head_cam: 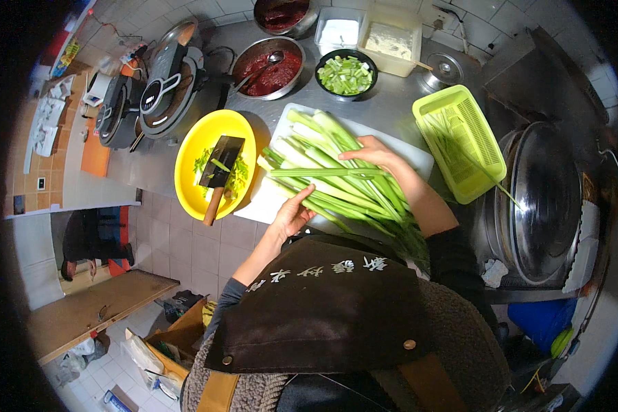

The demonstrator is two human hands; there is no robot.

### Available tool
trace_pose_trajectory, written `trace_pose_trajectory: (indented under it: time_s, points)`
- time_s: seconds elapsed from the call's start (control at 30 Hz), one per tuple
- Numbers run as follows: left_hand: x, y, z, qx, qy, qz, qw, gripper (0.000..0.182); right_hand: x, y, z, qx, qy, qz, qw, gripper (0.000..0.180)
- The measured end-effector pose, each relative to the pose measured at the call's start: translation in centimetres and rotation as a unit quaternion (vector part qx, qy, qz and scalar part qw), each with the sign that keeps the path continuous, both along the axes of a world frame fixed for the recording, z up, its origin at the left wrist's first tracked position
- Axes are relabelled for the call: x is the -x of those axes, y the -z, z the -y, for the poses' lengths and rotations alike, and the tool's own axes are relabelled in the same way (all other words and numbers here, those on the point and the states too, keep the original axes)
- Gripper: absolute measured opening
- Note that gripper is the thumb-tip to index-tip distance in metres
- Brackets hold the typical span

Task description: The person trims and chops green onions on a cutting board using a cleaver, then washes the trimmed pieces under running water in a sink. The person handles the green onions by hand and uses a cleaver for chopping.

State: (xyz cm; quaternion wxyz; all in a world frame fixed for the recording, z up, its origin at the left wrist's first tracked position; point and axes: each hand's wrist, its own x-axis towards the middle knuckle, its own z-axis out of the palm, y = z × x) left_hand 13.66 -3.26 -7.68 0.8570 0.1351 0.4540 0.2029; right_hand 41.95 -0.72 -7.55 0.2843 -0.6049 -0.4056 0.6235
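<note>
A large bundle of celery stalks (329, 170) lies across a white cutting board (409, 147), pale cut ends to the left and leafy ends to the right. My left hand (292, 212) grips the near side of the bundle, thumb on top. From the far side my right hand (373, 153) holds the stalks; some of its fingers are hidden. Left of the board is a yellow basin (185, 167) containing chopped greens (238, 177). A cleaver (227, 157) with a wooden handle rests across it, a green piece on its blade.
A lime-green plastic basket (461, 149) with thin green stalks stands right, beside a large metal lid (546, 201). Behind the board are a black bowl of cut celery (345, 74), a metal bowl of red paste (283, 72) and plastic tubs (394, 44). Electric griddles (167, 92) stand left.
</note>
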Motion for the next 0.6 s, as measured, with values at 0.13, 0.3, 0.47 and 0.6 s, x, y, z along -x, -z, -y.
trace_pose_trajectory:
  time_s: [0.13,0.3,0.47,0.6]
  points:
    - [1.8,0.2,0.8,-0.044,-0.010,0.035,0.998,0.042,-0.9,-0.8,0.6,0.020,-0.002,-0.091,0.996,0.051]
    - [3.6,1.9,0.6,-0.034,0.013,-0.031,0.999,0.040,-2.9,-0.5,0.3,-0.035,-0.019,-0.019,0.999,0.050]
    - [5.0,1.0,1.3,0.003,0.029,-0.102,0.994,0.041,-5.2,2.4,0.5,-0.076,-0.055,0.210,0.973,0.055]
    - [5.0,0.0,2.0,0.007,0.020,-0.123,0.992,0.044,-5.1,5.2,1.0,-0.155,-0.084,0.357,0.917,0.066]
